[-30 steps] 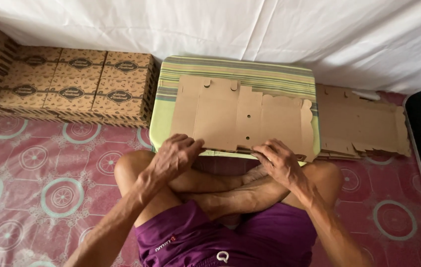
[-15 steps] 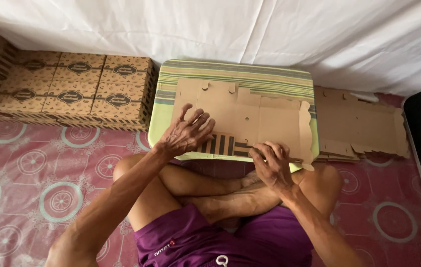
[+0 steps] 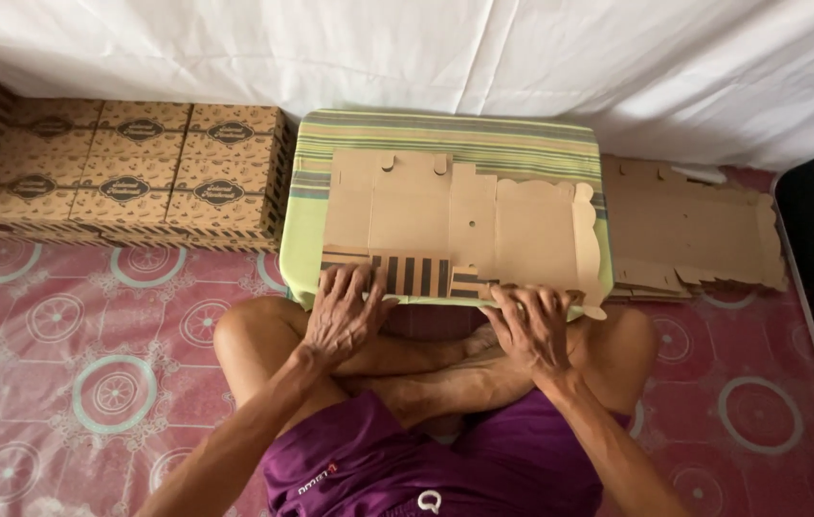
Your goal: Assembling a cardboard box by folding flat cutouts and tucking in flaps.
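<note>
A flat, die-cut brown cardboard box blank (image 3: 455,225) lies on a small table with a green striped cover (image 3: 445,134). Its near-left flaps are folded up onto the sheet, showing a black striped print (image 3: 412,276). My left hand (image 3: 345,316) presses on that folded striped flap at the near edge. My right hand (image 3: 526,321) grips the near-right edge of the blank, its fingers curled over it. I sit cross-legged in purple shorts behind the table.
Several assembled brown printed boxes (image 3: 129,177) are stacked on the left against the wall. A pile of flat cardboard blanks (image 3: 689,230) lies to the right of the table. A white sheet (image 3: 426,53) hangs behind. The floor mat is pink with circle patterns (image 3: 91,383).
The near flap has been folded up, exposing its striped side. My left hand went out over the sheet, then came back to the near edge. My right hand stayed at the near-right edge.
</note>
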